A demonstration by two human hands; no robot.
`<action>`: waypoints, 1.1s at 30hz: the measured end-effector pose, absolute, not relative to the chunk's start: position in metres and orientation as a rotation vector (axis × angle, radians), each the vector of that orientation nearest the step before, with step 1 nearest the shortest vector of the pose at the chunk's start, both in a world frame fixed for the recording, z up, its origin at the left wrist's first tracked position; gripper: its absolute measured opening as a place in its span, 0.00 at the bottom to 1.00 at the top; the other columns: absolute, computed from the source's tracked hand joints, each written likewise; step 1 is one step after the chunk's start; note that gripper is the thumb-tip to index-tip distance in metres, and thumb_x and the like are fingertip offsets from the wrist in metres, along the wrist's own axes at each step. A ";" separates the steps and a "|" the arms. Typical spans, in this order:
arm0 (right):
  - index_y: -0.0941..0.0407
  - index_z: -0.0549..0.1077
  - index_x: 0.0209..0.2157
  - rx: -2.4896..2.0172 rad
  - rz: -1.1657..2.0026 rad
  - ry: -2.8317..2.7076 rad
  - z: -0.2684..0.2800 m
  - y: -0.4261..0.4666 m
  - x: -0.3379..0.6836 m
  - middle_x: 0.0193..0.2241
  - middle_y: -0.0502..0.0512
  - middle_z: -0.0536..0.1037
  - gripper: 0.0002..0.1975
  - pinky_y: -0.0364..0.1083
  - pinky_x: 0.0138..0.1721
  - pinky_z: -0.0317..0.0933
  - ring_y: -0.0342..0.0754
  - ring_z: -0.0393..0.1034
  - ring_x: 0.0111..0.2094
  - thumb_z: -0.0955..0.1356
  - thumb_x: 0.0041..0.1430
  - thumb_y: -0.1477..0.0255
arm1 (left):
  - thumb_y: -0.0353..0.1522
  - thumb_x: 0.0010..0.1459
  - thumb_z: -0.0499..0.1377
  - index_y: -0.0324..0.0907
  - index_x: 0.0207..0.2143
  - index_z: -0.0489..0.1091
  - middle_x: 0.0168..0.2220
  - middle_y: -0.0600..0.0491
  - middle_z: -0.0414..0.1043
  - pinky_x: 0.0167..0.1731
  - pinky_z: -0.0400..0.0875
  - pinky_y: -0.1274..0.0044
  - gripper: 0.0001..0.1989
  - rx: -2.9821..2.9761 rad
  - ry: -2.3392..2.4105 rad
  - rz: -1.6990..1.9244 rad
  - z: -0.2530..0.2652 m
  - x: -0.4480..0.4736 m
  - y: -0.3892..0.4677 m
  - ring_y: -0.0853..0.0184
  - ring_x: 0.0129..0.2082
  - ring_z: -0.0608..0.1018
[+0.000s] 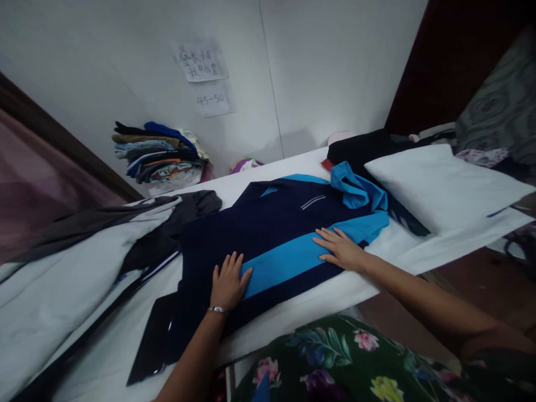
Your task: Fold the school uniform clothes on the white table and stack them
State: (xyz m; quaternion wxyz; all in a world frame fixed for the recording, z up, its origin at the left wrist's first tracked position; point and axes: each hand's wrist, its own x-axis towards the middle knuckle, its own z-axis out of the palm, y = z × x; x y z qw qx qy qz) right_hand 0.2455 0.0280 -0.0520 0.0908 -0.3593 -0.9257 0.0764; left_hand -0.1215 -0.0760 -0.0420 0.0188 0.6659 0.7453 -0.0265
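Note:
A navy jacket or shirt with bright blue panels [276, 215] lies spread over the white-covered table [406, 251]. My left hand [227, 285] rests flat on it, fingers spread, where the navy cloth meets the blue stripe. Further right, my right hand [341, 249] presses on the blue stripe with its fingers stretched out. Beyond that hand, a bright blue sleeve [358, 188] is bunched up near the table's far side. Below the left end of the garment, a dark glossy flat board [153, 338] sticks out, partly covered by the cloth.
To the left lie white and grey garments [84, 268]. A stack of folded clothes [161, 153] stands against the wall. At the right are a white pillow-like piece [444, 187] and black clothing [355, 146]. Handwritten paper notes [203, 61] hang on the wall.

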 end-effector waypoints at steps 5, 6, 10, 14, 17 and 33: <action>0.49 0.55 0.65 -1.215 0.051 -2.610 -0.046 0.021 0.261 0.66 0.57 0.52 0.29 0.66 0.63 0.37 0.59 0.40 0.67 0.57 0.65 0.54 | 0.44 0.65 0.44 0.42 0.63 0.56 0.66 0.46 0.52 0.61 0.49 0.55 0.28 2.081 2.321 -0.051 -0.047 -0.125 -0.075 0.55 0.66 0.53; 0.49 0.55 0.65 -1.265 0.062 -2.599 -0.047 0.023 0.265 0.66 0.57 0.52 0.30 0.66 0.62 0.37 0.59 0.41 0.66 0.57 0.65 0.54 | 0.44 0.65 0.45 0.42 0.63 0.56 0.66 0.46 0.52 0.61 0.49 0.55 0.28 2.084 2.319 -0.049 -0.047 -0.125 -0.075 0.55 0.66 0.54; 0.48 0.55 0.65 -1.380 0.163 -2.606 -0.060 0.035 0.277 0.65 0.57 0.53 0.32 0.65 0.62 0.40 0.59 0.44 0.66 0.55 0.64 0.50 | 0.44 0.65 0.45 0.42 0.64 0.55 0.66 0.46 0.51 0.61 0.47 0.55 0.29 2.070 2.316 -0.042 -0.046 -0.124 -0.075 0.56 0.66 0.53; 0.49 0.56 0.64 -1.389 0.181 -2.614 -0.066 0.038 0.279 0.65 0.56 0.53 0.32 0.64 0.62 0.40 0.57 0.43 0.66 0.55 0.63 0.49 | 0.45 0.65 0.45 0.42 0.64 0.56 0.66 0.46 0.51 0.62 0.47 0.56 0.29 2.067 2.319 -0.010 -0.047 -0.123 -0.078 0.56 0.66 0.53; 0.50 0.59 0.63 -1.410 0.184 -2.586 -0.057 0.031 0.272 0.65 0.58 0.54 0.32 0.65 0.62 0.40 0.59 0.43 0.66 0.54 0.64 0.50 | 0.45 0.65 0.45 0.43 0.63 0.57 0.66 0.47 0.52 0.62 0.48 0.57 0.28 2.060 2.331 0.022 -0.047 -0.121 -0.079 0.57 0.66 0.54; 0.43 0.53 0.65 -1.082 0.197 -2.724 -0.080 0.029 0.207 0.67 0.53 0.46 0.32 0.66 0.62 0.40 0.59 0.39 0.67 0.56 0.62 0.48 | 0.52 0.63 0.43 0.43 0.64 0.55 0.67 0.48 0.50 0.63 0.43 0.56 0.34 1.869 2.406 0.050 -0.036 -0.129 -0.095 0.56 0.67 0.52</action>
